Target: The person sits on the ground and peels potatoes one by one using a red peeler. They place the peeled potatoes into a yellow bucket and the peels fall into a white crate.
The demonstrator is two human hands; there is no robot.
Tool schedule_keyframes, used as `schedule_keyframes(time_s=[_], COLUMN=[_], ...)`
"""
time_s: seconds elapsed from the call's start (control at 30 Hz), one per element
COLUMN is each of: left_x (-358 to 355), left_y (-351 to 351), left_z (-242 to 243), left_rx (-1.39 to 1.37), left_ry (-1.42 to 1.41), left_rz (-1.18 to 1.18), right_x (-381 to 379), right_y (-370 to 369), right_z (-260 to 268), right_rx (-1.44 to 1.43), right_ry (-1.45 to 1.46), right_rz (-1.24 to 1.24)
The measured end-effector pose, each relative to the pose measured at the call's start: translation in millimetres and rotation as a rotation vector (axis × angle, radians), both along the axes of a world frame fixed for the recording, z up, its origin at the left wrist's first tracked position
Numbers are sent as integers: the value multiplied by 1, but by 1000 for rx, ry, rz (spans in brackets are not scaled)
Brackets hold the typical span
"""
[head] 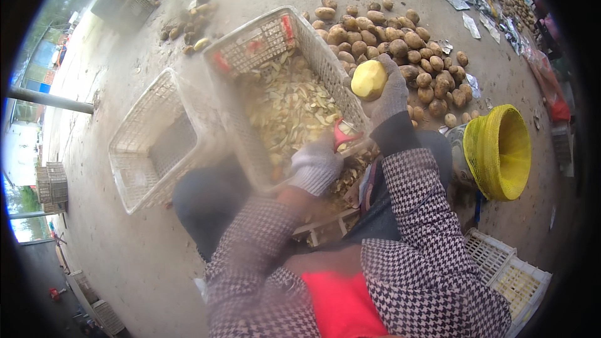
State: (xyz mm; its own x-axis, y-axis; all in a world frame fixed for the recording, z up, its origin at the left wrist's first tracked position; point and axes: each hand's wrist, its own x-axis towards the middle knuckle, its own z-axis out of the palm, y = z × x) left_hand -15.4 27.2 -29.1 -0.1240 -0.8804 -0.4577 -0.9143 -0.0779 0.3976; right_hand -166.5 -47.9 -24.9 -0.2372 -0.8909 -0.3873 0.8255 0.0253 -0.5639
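My right hand (393,91), in a grey knit glove, holds a peeled yellow potato (369,80) beyond the right rim of a white plastic crate (307,33). My left hand (317,162), gloved too, grips a red-handled peeler (345,135) over the near right part of that crate. Potato peelings (296,98) cover the crate's floor. The peeler's blade is apart from the potato. Part of the left side of the view is hazy.
Unpeeled potatoes (399,48) lie heaped on the concrete floor ahead to the right. A second white crate (136,150) stands at left. A bucket lined with yellow mesh (473,159) is beside my right knee. More crates (493,256) sit at lower right. Peelings (347,176) lie between my legs.
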Motion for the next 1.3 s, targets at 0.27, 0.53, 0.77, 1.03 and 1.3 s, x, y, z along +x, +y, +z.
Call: schedule_keyframes(time_s=[0.27, 0.53, 0.77, 1.03, 1.3], left_x=[15, 7, 0, -7, 18], left_y=[-8, -12, 0, -15, 30], left_z=[26, 35, 13, 50, -55], left_rx=[-71, -256, -143, -102, -224], left_ry=[282, 176, 24, -27, 20], left_rz=[279, 110, 84, 111, -101], right_x=[10, 15, 11, 24, 10], right_y=[5, 2, 3, 19, 8], right_z=[16, -7, 14, 1, 27], right_rx=[97, -20, 28, 8, 10], right_ry=[-134, 126, 154, 235, 0], right_rz=[158, 160, 17, 66, 49])
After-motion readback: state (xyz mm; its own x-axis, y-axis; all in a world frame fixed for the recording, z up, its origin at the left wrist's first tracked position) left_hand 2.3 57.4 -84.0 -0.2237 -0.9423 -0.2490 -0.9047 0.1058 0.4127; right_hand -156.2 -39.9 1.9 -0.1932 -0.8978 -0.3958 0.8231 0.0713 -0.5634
